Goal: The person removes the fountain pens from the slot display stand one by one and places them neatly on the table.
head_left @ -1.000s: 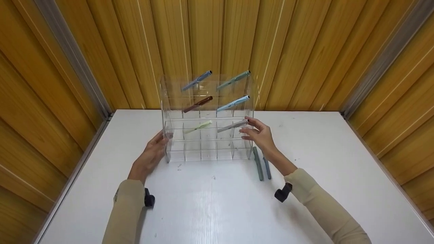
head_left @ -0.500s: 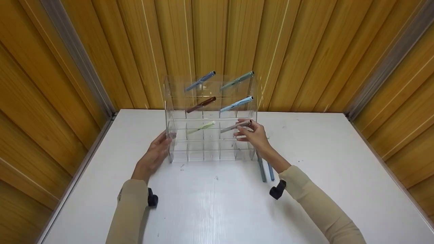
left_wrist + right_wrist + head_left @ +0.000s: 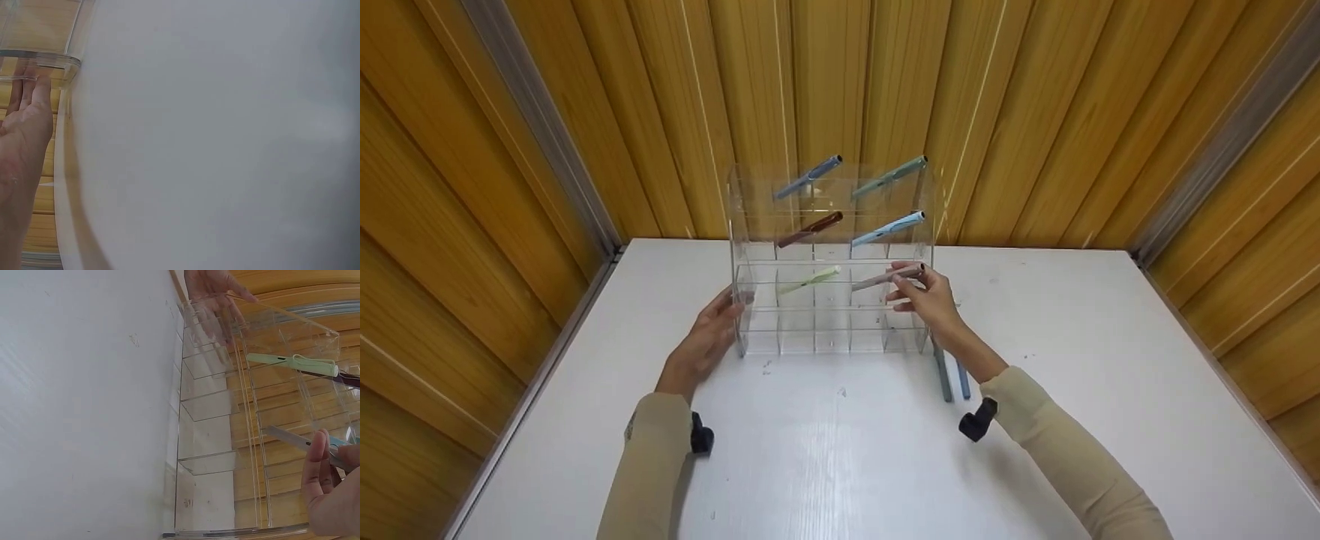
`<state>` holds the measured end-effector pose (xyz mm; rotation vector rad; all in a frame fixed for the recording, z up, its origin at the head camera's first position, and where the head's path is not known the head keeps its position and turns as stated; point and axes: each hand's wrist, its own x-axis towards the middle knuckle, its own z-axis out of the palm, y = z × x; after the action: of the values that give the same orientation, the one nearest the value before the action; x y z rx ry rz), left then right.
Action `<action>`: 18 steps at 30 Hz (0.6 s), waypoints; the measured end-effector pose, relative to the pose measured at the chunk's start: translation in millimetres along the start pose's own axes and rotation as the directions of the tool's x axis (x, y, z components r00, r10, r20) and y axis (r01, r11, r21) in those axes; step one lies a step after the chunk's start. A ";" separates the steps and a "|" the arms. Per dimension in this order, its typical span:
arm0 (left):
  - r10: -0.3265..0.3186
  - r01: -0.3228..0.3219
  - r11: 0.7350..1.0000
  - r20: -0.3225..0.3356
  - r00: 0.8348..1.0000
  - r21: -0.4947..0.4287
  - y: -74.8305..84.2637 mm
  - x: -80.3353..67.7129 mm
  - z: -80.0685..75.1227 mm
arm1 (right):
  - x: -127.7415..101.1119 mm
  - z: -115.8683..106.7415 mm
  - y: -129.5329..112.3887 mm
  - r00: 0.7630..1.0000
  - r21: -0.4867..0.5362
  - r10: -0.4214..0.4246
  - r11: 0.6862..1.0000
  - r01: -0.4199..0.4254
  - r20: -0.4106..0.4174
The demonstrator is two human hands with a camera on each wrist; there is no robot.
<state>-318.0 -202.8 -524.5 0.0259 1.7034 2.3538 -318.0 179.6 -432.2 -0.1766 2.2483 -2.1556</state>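
The right hand (image 3: 926, 296) pinches the grey pen (image 3: 885, 277), its tip already inside a right cell on row 3 of the clear rack (image 3: 829, 259) at the worktop's (image 3: 840, 450) far middle. The left hand (image 3: 709, 337), fingers spread flat, braces the rack's left wall. Letting go early could tip the pen out (2 more lie near right).

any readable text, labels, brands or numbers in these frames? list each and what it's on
None readable in any view.
The pens in the clear acrylic rack, including the grey pen pinched by the right hand, show no legible print; any marking is too small to tell.
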 end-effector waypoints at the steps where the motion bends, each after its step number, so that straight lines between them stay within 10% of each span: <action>1: -0.001 0.001 1.000 -0.002 1.000 -0.001 0.2 0.2 0.5 | -0.8 -0.5 -0.4 1.000 0.005 -0.005 1.000 0.005 -0.005; 18: 0.018 -0.017 1.000 0.034 0.999 -0.014 -1.4 7.8 6.1 | -16.7 -16.8 -11.2 0.970 0.022 -0.188 0.981 0.194 -0.156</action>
<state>-324.4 -195.1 -524.8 0.0786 1.6778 2.3637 -302.2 197.6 -421.3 -0.2451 2.3598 -2.3817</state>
